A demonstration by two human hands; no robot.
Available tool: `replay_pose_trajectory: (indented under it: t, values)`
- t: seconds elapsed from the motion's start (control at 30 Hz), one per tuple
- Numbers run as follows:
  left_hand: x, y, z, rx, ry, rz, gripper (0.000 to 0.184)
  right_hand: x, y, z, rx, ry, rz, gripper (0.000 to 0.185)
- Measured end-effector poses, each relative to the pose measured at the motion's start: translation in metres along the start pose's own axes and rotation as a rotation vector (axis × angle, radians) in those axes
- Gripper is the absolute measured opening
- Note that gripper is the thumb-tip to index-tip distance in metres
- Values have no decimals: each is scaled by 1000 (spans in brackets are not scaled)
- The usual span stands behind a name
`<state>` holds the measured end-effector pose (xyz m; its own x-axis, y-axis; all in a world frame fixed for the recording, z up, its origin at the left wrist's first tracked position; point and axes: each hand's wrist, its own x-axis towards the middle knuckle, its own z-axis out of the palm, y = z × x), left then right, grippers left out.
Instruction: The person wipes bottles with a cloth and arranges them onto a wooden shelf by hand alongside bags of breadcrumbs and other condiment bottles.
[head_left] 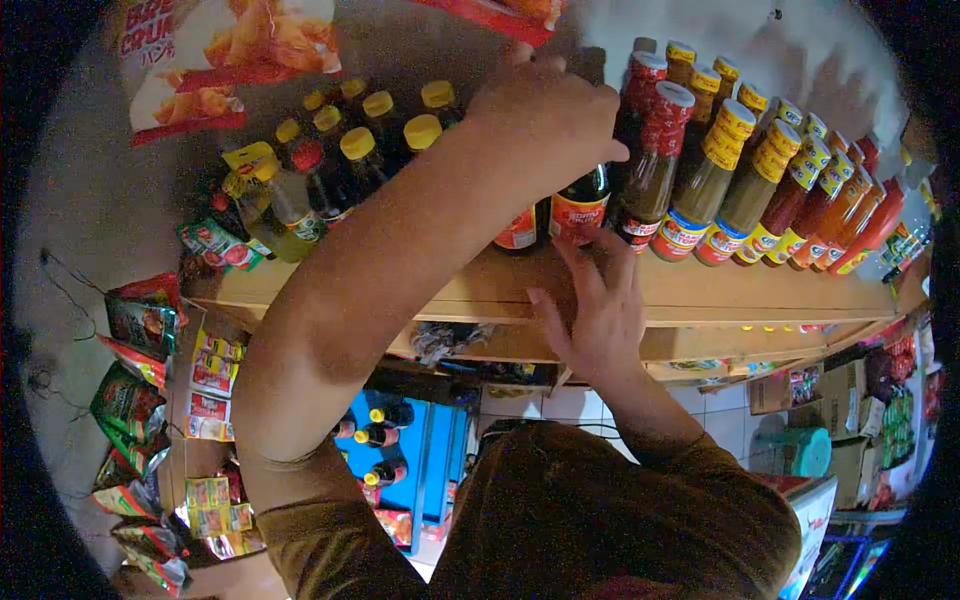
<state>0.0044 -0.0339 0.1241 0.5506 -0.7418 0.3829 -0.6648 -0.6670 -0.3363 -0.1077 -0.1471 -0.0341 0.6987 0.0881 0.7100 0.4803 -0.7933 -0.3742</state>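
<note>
A dark sauce bottle (580, 208) with a red and orange label stands near the front of the wooden shelf (480, 290). My left hand (545, 115) reaches across from the left and appears closed over its top. The cap and neck are hidden under that hand, as are most of its fingers. Against the bottle's lower label rest the fingertips of my right hand (600, 295), open with its fingers apart. Another dark bottle (518, 232) with a similar label is just left of it, partly behind my forearm. To the right is a red-topped bottle (650, 185).
Rows of yellow-capped bottles (725, 170) fill the shelf's right side. More yellow-capped bottles (358, 160) stand left, behind my arm. Packets (130, 410) hang at far left. Below, a blue tray (430, 450) holds several bottles lying down. A red-white packet (270, 40) hangs above.
</note>
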Motion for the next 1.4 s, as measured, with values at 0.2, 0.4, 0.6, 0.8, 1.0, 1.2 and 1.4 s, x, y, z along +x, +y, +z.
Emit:
replay_pose_trajectory:
  t: [0.2,0.4,0.6,0.8,1.0,1.2,1.4]
  values:
    - [24,-23,2,-219,-276,-60,50,1,1,1,-31,-3,-32,57]
    - [43,-62,36,-305,-342,-249,52,-1,0,2,-68,-4,-6,54]
    - [44,-70,9,-178,-216,-407,52,0,0,0,-20,10,-10,55]
    - [41,-72,0,-135,-154,-465,52,0,3,3,-44,10,-28,55]
    - [37,-71,-2,-118,-114,-480,52,1,0,1,-45,10,-37,52]
    - [30,-65,-8,-97,-73,-483,52,-1,0,1,-83,-8,-17,50]
    - [3,-55,-33,-90,-18,-399,52,0,0,1,-81,6,-54,47]
